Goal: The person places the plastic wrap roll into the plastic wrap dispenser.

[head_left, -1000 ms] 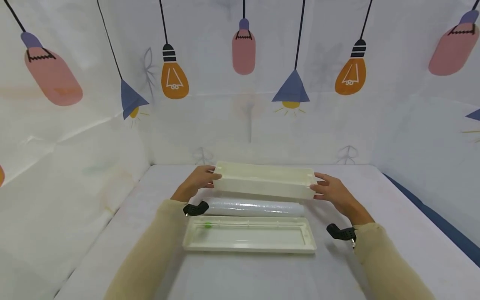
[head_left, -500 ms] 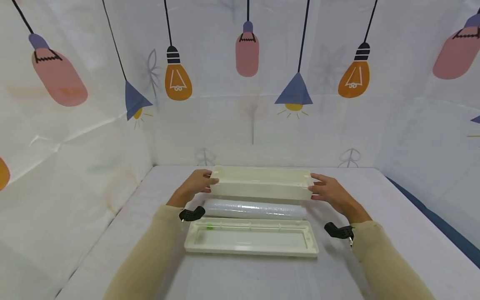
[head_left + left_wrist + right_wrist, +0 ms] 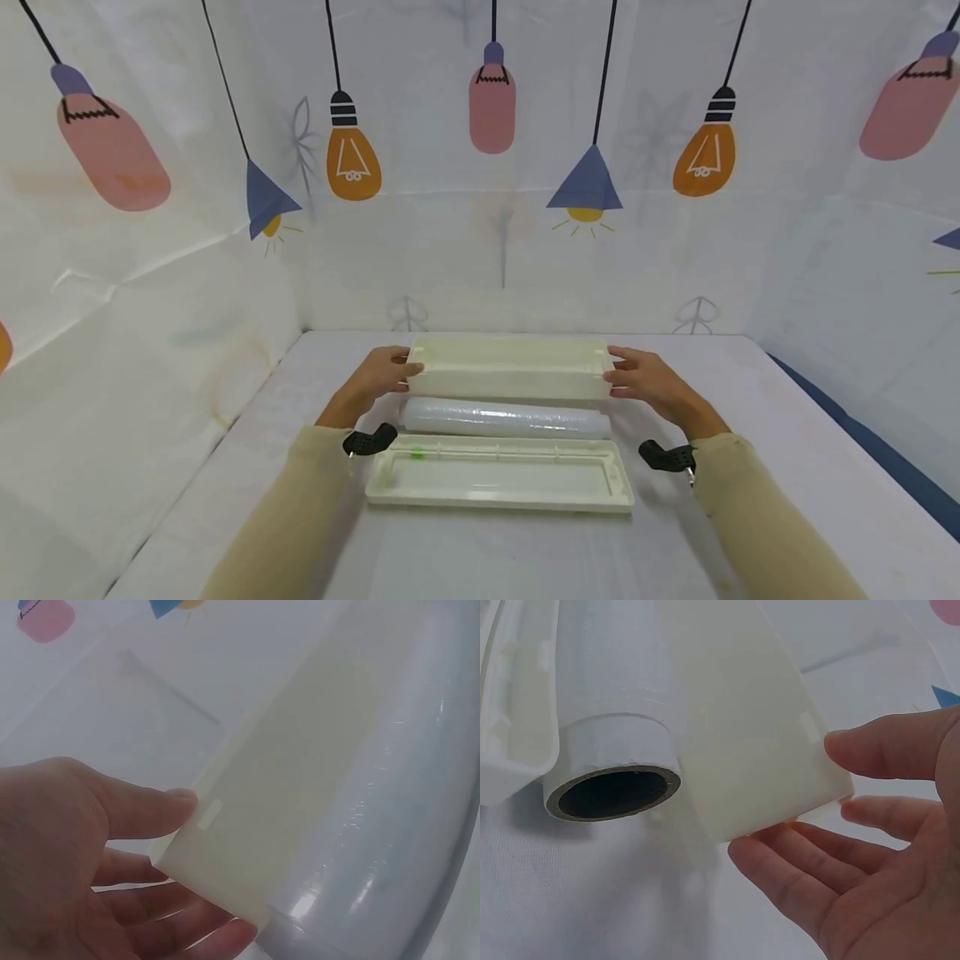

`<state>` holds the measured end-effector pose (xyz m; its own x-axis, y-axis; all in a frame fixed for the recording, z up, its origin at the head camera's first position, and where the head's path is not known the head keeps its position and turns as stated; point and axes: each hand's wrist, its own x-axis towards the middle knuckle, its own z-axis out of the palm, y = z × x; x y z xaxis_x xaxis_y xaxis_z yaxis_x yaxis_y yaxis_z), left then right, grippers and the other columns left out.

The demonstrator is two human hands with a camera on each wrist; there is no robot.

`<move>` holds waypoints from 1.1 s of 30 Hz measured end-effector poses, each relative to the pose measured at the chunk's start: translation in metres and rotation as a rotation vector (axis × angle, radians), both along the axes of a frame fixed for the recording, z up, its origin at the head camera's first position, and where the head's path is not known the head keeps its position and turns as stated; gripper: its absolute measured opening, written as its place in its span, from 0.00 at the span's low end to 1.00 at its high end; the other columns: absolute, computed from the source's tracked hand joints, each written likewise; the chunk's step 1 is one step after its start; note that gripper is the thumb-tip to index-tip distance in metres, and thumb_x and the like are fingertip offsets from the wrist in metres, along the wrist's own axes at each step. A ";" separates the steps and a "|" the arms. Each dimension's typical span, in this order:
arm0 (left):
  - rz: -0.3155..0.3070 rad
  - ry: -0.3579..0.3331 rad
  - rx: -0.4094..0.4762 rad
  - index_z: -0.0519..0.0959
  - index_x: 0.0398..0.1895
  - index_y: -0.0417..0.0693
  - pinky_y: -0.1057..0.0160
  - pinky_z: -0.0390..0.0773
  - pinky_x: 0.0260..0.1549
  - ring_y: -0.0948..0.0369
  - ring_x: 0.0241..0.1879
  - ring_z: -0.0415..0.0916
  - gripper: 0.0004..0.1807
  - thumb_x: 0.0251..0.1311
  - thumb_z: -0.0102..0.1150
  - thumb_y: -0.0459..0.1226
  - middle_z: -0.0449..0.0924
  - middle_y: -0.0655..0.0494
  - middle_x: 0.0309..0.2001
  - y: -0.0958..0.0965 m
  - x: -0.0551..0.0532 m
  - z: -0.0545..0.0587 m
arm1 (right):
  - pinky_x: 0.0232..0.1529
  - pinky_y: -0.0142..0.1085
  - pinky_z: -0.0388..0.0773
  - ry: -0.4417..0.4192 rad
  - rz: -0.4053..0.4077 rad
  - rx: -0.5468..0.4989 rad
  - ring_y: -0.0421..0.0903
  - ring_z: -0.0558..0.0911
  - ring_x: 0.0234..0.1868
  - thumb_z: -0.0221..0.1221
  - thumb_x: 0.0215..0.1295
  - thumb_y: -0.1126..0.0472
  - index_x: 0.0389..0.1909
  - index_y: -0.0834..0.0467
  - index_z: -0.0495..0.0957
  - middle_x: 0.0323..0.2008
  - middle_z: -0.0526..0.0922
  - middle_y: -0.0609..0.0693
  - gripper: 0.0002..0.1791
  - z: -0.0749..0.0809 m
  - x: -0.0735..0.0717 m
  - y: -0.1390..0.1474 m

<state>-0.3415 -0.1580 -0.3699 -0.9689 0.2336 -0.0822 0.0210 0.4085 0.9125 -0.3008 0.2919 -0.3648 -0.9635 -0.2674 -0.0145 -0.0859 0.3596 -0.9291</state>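
While the left hand (image 3: 381, 374) pinches the left end of the long cream plastic box (image 3: 507, 367) at frame centre, thumb on top and fingers beneath, the right hand (image 3: 647, 380) pinches its right end likewise, above the cling film roll (image 3: 507, 418) and the flat cream lid (image 3: 498, 482) lower down.
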 end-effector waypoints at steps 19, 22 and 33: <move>-0.001 -0.011 0.041 0.64 0.72 0.31 0.50 0.78 0.55 0.43 0.58 0.75 0.30 0.72 0.56 0.36 0.72 0.34 0.63 -0.011 -0.001 -0.009 | 0.58 0.50 0.77 -0.038 0.012 0.057 0.64 0.76 0.61 0.59 0.72 0.65 0.77 0.69 0.49 0.68 0.65 0.74 0.40 0.002 -0.007 -0.008; 0.013 -0.017 0.041 0.64 0.71 0.31 0.51 0.78 0.55 0.44 0.59 0.75 0.30 0.72 0.56 0.37 0.72 0.35 0.64 -0.011 0.000 -0.009 | 0.58 0.51 0.77 -0.044 0.015 0.058 0.64 0.76 0.61 0.58 0.72 0.65 0.77 0.70 0.48 0.68 0.65 0.74 0.40 0.000 -0.007 -0.008; 0.052 -0.022 0.033 0.62 0.73 0.32 0.52 0.78 0.56 0.45 0.60 0.75 0.30 0.73 0.55 0.36 0.69 0.36 0.67 -0.011 0.005 -0.014 | 0.59 0.52 0.75 -0.054 0.034 0.029 0.64 0.76 0.61 0.57 0.72 0.67 0.76 0.72 0.48 0.67 0.65 0.75 0.39 -0.005 -0.006 -0.012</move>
